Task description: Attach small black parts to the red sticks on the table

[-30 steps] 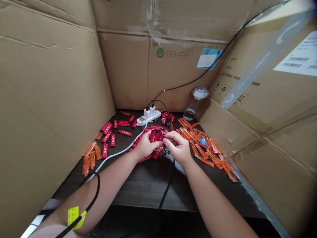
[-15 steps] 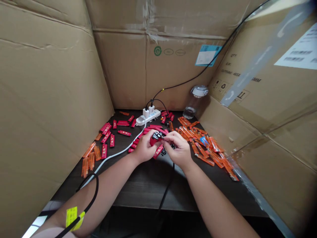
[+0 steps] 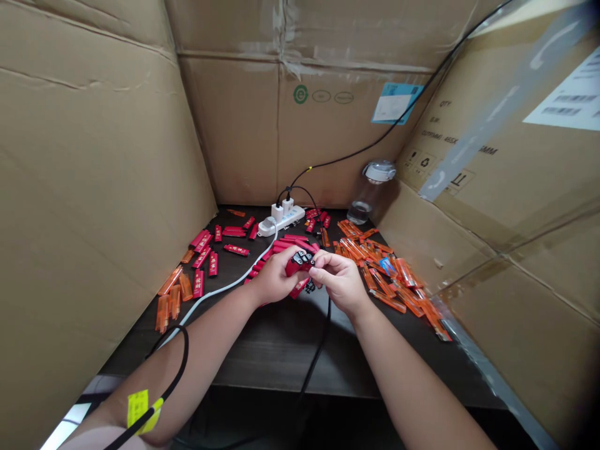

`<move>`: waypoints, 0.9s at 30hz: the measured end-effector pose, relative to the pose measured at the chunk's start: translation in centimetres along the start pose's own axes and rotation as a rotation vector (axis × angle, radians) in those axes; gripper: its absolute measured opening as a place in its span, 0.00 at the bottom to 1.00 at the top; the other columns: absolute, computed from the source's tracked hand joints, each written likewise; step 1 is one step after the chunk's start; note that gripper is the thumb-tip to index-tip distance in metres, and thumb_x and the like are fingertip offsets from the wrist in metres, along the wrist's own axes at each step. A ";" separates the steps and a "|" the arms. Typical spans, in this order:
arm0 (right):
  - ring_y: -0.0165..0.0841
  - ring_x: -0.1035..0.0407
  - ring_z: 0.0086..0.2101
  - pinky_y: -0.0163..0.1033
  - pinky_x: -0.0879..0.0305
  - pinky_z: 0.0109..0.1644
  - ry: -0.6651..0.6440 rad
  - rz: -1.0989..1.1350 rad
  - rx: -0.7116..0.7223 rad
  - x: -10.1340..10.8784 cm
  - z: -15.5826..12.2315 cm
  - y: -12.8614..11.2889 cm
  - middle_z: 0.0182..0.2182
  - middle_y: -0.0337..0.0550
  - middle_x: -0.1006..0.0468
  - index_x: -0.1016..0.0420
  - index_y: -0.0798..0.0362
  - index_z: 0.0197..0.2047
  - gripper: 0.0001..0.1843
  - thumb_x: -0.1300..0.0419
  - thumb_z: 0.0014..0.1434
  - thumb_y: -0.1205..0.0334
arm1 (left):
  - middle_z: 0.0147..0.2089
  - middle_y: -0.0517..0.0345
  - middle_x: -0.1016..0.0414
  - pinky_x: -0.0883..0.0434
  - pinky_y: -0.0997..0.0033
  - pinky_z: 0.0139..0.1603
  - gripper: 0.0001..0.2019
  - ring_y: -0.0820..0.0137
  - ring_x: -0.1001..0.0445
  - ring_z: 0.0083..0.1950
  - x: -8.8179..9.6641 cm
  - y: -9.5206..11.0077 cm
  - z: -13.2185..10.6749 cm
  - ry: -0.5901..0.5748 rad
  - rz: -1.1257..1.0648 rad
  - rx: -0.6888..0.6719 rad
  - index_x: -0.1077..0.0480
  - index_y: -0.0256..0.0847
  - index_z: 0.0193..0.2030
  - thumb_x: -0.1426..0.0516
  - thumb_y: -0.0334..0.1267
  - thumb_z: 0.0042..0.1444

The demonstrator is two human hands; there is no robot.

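Observation:
My left hand (image 3: pixel 275 275) is closed around several red lighters (image 3: pixel 295 265), held side by side with their black-and-silver ends facing up and toward me. My right hand (image 3: pixel 341 278) is closed in a pinch at the right end of that bundle. Whatever is between its thumb and fingertips is too small to make out. Beneath both hands lies a heap of more red lighters (image 3: pixel 293 240), partly hidden by the fingers. Small dark metallic pieces (image 3: pixel 310 286) lie just under the right fingertips.
Orange translucent lighters (image 3: pixel 375 262) are piled on the right, with a smaller orange group (image 3: pixel 169 300) at left near loose red lighters (image 3: pixel 201 256). Behind stand a white power strip (image 3: pixel 281 222) and a clear bottle (image 3: pixel 368 194). Cables cross the dark table (image 3: pixel 262 356); cardboard (image 3: pixel 239 125) encloses it.
The bundle in my left hand has turned slightly, and my right fingertips have shifted a little along its right end. The view has moved slightly.

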State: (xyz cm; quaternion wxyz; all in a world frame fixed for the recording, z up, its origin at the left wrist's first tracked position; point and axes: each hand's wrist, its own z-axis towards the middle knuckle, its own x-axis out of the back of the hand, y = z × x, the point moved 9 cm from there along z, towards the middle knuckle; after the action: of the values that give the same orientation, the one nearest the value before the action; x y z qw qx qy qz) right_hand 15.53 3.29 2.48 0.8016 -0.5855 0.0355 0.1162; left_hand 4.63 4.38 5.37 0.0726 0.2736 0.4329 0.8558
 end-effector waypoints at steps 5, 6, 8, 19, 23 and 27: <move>0.24 0.35 0.24 0.32 0.34 0.26 0.129 0.141 -0.006 1.3 0.5 -0.1 0.33 0.37 0.30 0.30 0.54 0.25 0.11 0.31 0.45 0.61 | 0.41 0.56 0.24 0.31 0.70 0.45 0.14 0.69 0.26 0.41 0.4 -1.3 0.2 0.037 0.168 0.042 0.32 0.40 0.48 0.44 0.33 0.54; 0.24 0.34 0.25 0.32 0.33 0.26 0.188 0.173 -0.015 1.9 0.6 0.0 0.33 0.37 0.29 0.30 0.54 0.26 0.12 0.31 0.45 0.60 | 0.41 0.56 0.24 0.31 0.70 0.45 0.14 0.68 0.26 0.41 0.6 -1.9 0.2 0.043 0.238 0.066 0.32 0.41 0.48 0.44 0.33 0.54; 0.24 0.32 0.25 0.31 0.31 0.26 0.330 0.220 -0.050 3.6 0.9 0.8 0.30 0.36 0.28 0.30 0.54 0.27 0.13 0.29 0.43 0.60 | 0.42 0.55 0.24 0.31 0.68 0.44 0.16 0.65 0.26 0.43 0.9 -2.9 0.2 0.045 0.420 0.114 0.32 0.42 0.48 0.45 0.31 0.52; 0.32 0.24 0.31 0.37 0.24 0.38 0.515 -0.027 -0.138 6.8 2.0 4.3 0.28 0.41 0.21 0.26 0.56 0.31 0.15 0.29 0.40 0.60 | 0.50 0.54 0.25 0.36 0.57 0.57 0.21 0.59 0.34 0.56 0.6 -4.4 0.8 -0.051 0.730 0.051 0.28 0.42 0.44 0.46 0.23 0.42; 0.31 0.25 0.27 0.37 0.25 0.33 0.498 -0.081 -0.079 6.2 1.1 2.4 0.25 0.40 0.23 0.27 0.57 0.33 0.15 0.31 0.44 0.58 | 0.48 0.50 0.25 0.34 0.58 0.54 0.17 0.60 0.32 0.53 1.4 -2.9 0.6 0.067 0.600 0.025 0.30 0.40 0.45 0.46 0.25 0.47; 0.27 0.31 0.20 0.34 0.32 0.22 0.165 0.006 -0.113 1.8 0.6 1.3 0.23 0.37 0.25 0.26 0.55 0.39 0.16 0.33 0.48 0.56 | 0.40 0.52 0.25 0.30 0.66 0.44 0.12 0.66 0.27 0.40 1.1 -2.3 0.1 0.132 0.174 0.159 0.34 0.39 0.47 0.45 0.38 0.56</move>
State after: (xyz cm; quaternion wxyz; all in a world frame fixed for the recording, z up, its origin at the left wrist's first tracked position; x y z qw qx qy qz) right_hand 16.93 4.47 1.06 0.7612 -0.6373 0.0963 0.0717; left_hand 3.47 6.25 4.11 -0.0523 0.2581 0.4779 0.8380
